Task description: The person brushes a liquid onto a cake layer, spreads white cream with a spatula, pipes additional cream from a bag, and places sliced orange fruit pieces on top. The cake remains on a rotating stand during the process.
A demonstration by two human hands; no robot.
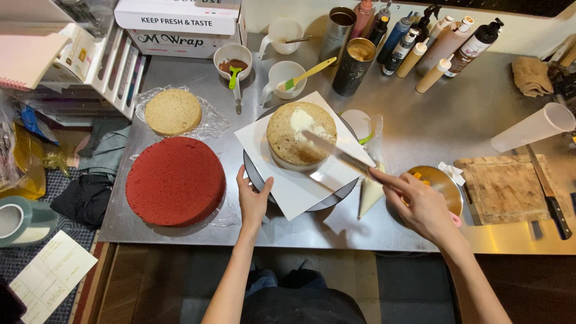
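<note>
Right hand (423, 204) gripping spatula (336, 153) over cake (300, 135) — left hand (253, 198) steadying turntable (255, 174)

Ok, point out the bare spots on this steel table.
Bare steel table lies between the bottles and cutting board, and along the front edge below the red cake. Crowded: around the turntable, cups and tins.

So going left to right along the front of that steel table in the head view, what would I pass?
Red round cake → left hand on the turntable's edge → right hand holding the spatula → wooden cutting board → black-handled knife.
</note>
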